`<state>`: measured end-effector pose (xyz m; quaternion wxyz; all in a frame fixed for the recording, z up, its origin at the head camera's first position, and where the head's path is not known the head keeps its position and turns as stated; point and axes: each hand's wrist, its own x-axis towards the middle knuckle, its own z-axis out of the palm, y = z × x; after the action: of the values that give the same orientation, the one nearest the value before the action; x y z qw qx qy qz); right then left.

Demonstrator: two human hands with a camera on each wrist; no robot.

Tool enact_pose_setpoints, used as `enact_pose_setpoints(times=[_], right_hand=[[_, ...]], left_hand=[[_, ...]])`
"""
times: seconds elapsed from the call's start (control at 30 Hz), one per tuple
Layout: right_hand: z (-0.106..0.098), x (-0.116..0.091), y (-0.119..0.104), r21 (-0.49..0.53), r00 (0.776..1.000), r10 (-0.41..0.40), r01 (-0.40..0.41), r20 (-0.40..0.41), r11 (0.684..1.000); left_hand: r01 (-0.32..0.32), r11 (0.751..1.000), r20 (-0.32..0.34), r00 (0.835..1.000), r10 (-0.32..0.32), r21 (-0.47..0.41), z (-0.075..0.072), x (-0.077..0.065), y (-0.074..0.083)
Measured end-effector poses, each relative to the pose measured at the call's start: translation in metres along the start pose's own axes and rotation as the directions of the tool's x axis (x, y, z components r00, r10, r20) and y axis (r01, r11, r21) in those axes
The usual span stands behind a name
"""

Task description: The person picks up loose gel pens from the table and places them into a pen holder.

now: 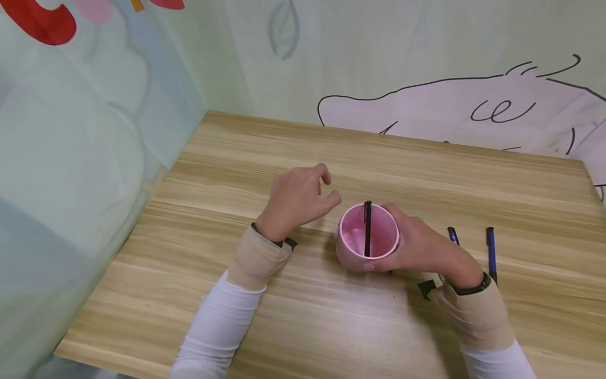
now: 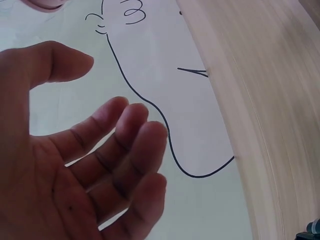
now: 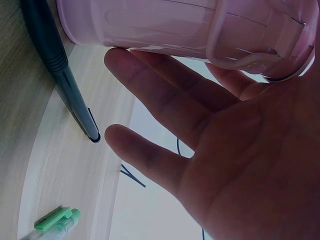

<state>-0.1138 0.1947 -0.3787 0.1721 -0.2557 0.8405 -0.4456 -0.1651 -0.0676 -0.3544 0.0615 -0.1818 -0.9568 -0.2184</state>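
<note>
A pink cup (image 1: 347, 259) stands on the wooden table with a black pen (image 1: 367, 229) upright inside it. My right hand (image 1: 418, 245) grips the cup from its right side, thumb at the front. In the right wrist view several fingers (image 3: 155, 95) lie along the cup's wall (image 3: 160, 22), while the little finger sticks out apart from it. To the cup's left, my left hand (image 1: 298, 197) hovers over the table, fingers loosely bent and holding nothing. The left wrist view shows its bare palm (image 2: 55, 190).
Two blue-and-black pens lie right of the cup: one (image 1: 453, 235) partly hidden by my right wrist, another (image 1: 492, 252) farther right. A green-clipped pen (image 3: 57, 222) appears in the right wrist view. Printed walls (image 1: 265, 84) border the table's back and left.
</note>
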Motion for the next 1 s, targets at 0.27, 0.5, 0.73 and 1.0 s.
enact_pose_setpoints(times=[0.27, 0.5, 0.73, 1.0], right_hand=[[0.0, -0.0002, 0.0002, 0.009, 1.0, 0.004, -0.004, 0.001, 1.0], [0.0, -0.0002, 0.0007, 0.005, 1.0, 0.004, -0.004, 0.0, 1.0], [0.0001, 0.0002, 0.0008, 0.007, 1.0, 0.004, -0.004, 0.003, 1.0], [0.0, 0.0009, -0.0004, 0.004, 1.0, 0.006, -0.006, 0.003, 1.0]], left_hand=[[0.024, 0.999, 0.038, 0.999, -0.026, 0.044, -0.0001, -0.0008, -0.0022], [0.075, 0.994, 0.093, 0.992, -0.082, 0.074, -0.0002, -0.0008, -0.0044], [0.097, 0.991, 0.115, 0.988, -0.108, 0.097, -0.0003, -0.0012, -0.0059], [0.144, 0.98, 0.163, 0.973, -0.165, 0.134, 0.0002, -0.0006, -0.0091]])
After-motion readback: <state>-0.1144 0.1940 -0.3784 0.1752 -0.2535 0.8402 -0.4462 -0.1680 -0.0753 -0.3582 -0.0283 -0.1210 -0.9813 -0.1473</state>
